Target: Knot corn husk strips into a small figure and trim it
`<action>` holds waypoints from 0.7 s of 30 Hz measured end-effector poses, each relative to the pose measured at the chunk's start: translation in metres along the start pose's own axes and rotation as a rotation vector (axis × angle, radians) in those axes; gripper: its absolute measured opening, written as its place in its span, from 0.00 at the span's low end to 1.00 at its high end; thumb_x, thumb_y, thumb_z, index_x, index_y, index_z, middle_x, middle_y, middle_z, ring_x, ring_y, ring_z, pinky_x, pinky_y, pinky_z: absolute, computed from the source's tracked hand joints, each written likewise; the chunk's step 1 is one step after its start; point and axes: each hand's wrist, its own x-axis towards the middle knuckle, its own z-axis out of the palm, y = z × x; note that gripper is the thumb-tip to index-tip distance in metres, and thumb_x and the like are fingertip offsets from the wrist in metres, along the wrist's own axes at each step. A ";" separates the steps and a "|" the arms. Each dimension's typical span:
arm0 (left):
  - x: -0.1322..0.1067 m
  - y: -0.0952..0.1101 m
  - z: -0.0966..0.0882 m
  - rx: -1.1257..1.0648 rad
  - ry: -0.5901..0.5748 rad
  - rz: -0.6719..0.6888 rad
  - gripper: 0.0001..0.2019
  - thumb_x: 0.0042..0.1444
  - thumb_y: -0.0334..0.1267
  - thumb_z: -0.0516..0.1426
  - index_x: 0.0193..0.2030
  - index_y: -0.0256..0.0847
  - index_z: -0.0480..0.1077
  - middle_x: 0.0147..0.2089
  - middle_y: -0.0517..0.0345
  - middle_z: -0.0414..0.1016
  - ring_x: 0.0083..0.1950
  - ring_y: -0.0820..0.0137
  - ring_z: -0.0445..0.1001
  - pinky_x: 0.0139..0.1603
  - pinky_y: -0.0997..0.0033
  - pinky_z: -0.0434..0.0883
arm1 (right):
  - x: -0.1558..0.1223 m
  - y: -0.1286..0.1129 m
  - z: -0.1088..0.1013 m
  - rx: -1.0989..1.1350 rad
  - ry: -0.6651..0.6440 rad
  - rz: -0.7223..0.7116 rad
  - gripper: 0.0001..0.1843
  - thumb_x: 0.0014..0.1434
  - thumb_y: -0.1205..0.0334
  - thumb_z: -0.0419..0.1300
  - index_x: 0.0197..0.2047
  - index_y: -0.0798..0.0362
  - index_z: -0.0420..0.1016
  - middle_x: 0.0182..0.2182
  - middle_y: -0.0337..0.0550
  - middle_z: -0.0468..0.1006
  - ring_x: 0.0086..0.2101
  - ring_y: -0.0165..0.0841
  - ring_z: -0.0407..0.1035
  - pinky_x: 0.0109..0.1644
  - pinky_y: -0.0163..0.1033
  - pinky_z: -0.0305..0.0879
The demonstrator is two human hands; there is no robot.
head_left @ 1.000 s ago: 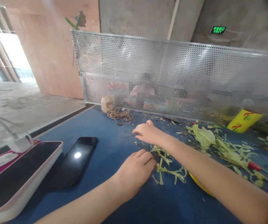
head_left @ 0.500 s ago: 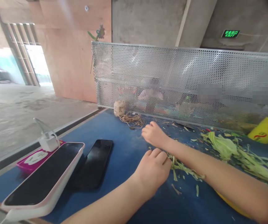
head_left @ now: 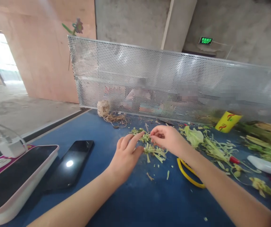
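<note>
My left hand (head_left: pixel 126 156) is open, its index finger and thumb apart at the left edge of a small heap of pale green vegetable shreds (head_left: pixel 156 152). My right hand (head_left: pixel 167 138) is closed in a pinch at the heap's right side. A thin, pale sliver shows by its fingertips; what they hold is too small to make out. Below my right wrist, a yellow ring-shaped object (head_left: pixel 189 176) lies partly hidden by my forearm. More shreds and a crumpled pale green leaf (head_left: pixel 193 136) lie to the right of my right hand.
On the left are a black phone (head_left: pixel 72 167), a larger white-framed device (head_left: pixel 24 179) and a charger (head_left: pixel 12 146). Twine (head_left: pixel 116 119) lies by a perforated metal screen (head_left: pixel 130 69). A yellow roll (head_left: pixel 228 122) and a white-handled object (head_left: pixel 266 164) are at right.
The view has swung to the right. My left hand has gone from a closed fist to spread fingers, and both hands are now at the shreds, which they partly covered before.
</note>
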 end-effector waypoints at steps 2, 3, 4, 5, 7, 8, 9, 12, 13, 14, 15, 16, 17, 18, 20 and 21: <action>0.003 0.000 -0.002 0.017 0.033 0.021 0.07 0.56 0.32 0.52 0.30 0.42 0.70 0.54 0.57 0.67 0.49 0.61 0.61 0.48 0.60 0.59 | -0.010 0.003 0.006 0.058 -0.042 0.009 0.02 0.50 0.68 0.54 0.29 0.53 0.68 0.23 0.39 0.74 0.24 0.29 0.69 0.28 0.33 0.65; 0.004 0.001 -0.003 0.027 0.042 0.034 0.07 0.56 0.32 0.52 0.30 0.42 0.70 0.53 0.58 0.68 0.48 0.62 0.61 0.47 0.61 0.58 | -0.015 0.003 0.009 0.072 -0.049 0.007 0.03 0.50 0.68 0.54 0.29 0.53 0.67 0.22 0.39 0.74 0.24 0.29 0.69 0.28 0.33 0.65; 0.005 0.001 -0.004 0.035 0.047 0.047 0.07 0.56 0.32 0.52 0.30 0.43 0.70 0.52 0.60 0.70 0.47 0.63 0.62 0.47 0.61 0.58 | -0.020 0.004 0.012 0.078 -0.056 0.004 0.04 0.50 0.70 0.53 0.28 0.53 0.67 0.22 0.38 0.73 0.24 0.28 0.68 0.28 0.32 0.64; 0.005 0.001 -0.005 0.041 0.048 0.061 0.07 0.56 0.32 0.52 0.30 0.43 0.70 0.51 0.61 0.71 0.45 0.64 0.63 0.46 0.61 0.57 | -0.024 0.004 0.015 0.065 -0.040 0.012 0.05 0.50 0.71 0.53 0.28 0.53 0.67 0.21 0.37 0.73 0.23 0.27 0.67 0.28 0.32 0.63; 0.005 0.001 -0.006 0.044 0.044 0.098 0.07 0.57 0.31 0.52 0.32 0.43 0.71 0.49 0.63 0.73 0.44 0.65 0.64 0.45 0.61 0.56 | -0.030 0.004 0.019 0.048 -0.003 0.018 0.06 0.49 0.73 0.53 0.28 0.53 0.67 0.21 0.36 0.71 0.23 0.26 0.66 0.28 0.31 0.62; 0.005 0.002 -0.005 0.042 0.040 0.119 0.08 0.57 0.30 0.51 0.33 0.43 0.71 0.48 0.63 0.74 0.43 0.65 0.64 0.45 0.61 0.56 | -0.032 0.004 0.021 0.042 0.011 0.021 0.06 0.49 0.73 0.53 0.28 0.53 0.67 0.21 0.36 0.71 0.23 0.26 0.66 0.27 0.30 0.62; 0.004 0.002 -0.005 0.035 0.033 0.137 0.08 0.58 0.29 0.51 0.35 0.43 0.70 0.47 0.64 0.74 0.43 0.65 0.64 0.44 0.61 0.55 | -0.032 0.004 0.022 0.039 0.016 0.021 0.06 0.49 0.73 0.53 0.28 0.54 0.67 0.21 0.36 0.71 0.22 0.26 0.65 0.27 0.30 0.61; 0.003 0.002 -0.002 0.000 -0.007 0.158 0.11 0.60 0.29 0.48 0.37 0.42 0.70 0.42 0.62 0.76 0.43 0.65 0.65 0.44 0.62 0.54 | -0.033 0.006 0.023 0.019 0.027 0.000 0.06 0.50 0.73 0.53 0.27 0.54 0.67 0.20 0.35 0.70 0.22 0.25 0.64 0.25 0.29 0.59; 0.003 0.002 -0.001 -0.019 -0.027 0.152 0.11 0.60 0.30 0.47 0.37 0.42 0.70 0.41 0.61 0.77 0.43 0.65 0.65 0.44 0.62 0.54 | -0.034 0.007 0.024 0.002 0.043 -0.016 0.06 0.50 0.74 0.53 0.27 0.53 0.67 0.20 0.35 0.70 0.22 0.26 0.65 0.26 0.29 0.60; 0.003 0.002 0.000 -0.039 -0.044 0.143 0.12 0.61 0.31 0.46 0.37 0.41 0.70 0.41 0.60 0.77 0.43 0.66 0.65 0.44 0.62 0.53 | -0.035 0.008 0.025 -0.015 0.065 -0.033 0.07 0.50 0.74 0.53 0.28 0.53 0.67 0.21 0.35 0.70 0.23 0.26 0.65 0.27 0.30 0.60; 0.004 0.002 0.000 -0.056 -0.059 0.134 0.12 0.61 0.31 0.45 0.37 0.41 0.70 0.40 0.59 0.76 0.44 0.66 0.66 0.44 0.63 0.54 | -0.036 0.008 0.026 -0.032 0.089 -0.049 0.07 0.51 0.73 0.53 0.29 0.53 0.67 0.22 0.36 0.71 0.24 0.27 0.66 0.28 0.30 0.61; 0.005 0.002 0.001 -0.069 -0.065 0.123 0.12 0.61 0.32 0.45 0.38 0.40 0.70 0.40 0.59 0.76 0.44 0.66 0.66 0.44 0.63 0.54 | -0.037 0.008 0.027 -0.046 0.107 -0.060 0.06 0.51 0.73 0.53 0.29 0.53 0.67 0.23 0.36 0.72 0.25 0.27 0.67 0.30 0.31 0.62; 0.005 0.002 0.001 -0.079 -0.070 0.114 0.12 0.61 0.32 0.45 0.38 0.39 0.70 0.40 0.59 0.76 0.44 0.66 0.66 0.44 0.63 0.54 | -0.038 0.008 0.028 -0.052 0.120 -0.067 0.06 0.52 0.72 0.54 0.30 0.52 0.67 0.25 0.37 0.73 0.27 0.28 0.68 0.31 0.31 0.62; 0.006 0.003 0.001 -0.086 -0.070 0.107 0.12 0.61 0.32 0.45 0.38 0.39 0.69 0.40 0.58 0.76 0.44 0.66 0.66 0.44 0.63 0.54 | -0.040 0.008 0.030 -0.054 0.128 -0.070 0.05 0.52 0.71 0.54 0.31 0.52 0.67 0.26 0.38 0.74 0.28 0.28 0.69 0.32 0.32 0.63; 0.007 0.003 0.001 -0.095 -0.065 0.096 0.11 0.61 0.32 0.46 0.38 0.38 0.69 0.39 0.57 0.76 0.44 0.65 0.66 0.44 0.63 0.54 | -0.041 0.009 0.031 -0.066 0.143 -0.078 0.04 0.52 0.69 0.56 0.32 0.52 0.68 0.27 0.38 0.74 0.29 0.29 0.70 0.33 0.32 0.63; 0.007 0.004 0.001 -0.099 -0.062 0.086 0.10 0.61 0.32 0.47 0.37 0.38 0.69 0.39 0.57 0.76 0.45 0.65 0.66 0.44 0.64 0.54 | -0.041 0.009 0.031 -0.092 0.155 -0.088 0.05 0.52 0.70 0.57 0.32 0.52 0.68 0.27 0.37 0.74 0.29 0.29 0.69 0.34 0.32 0.62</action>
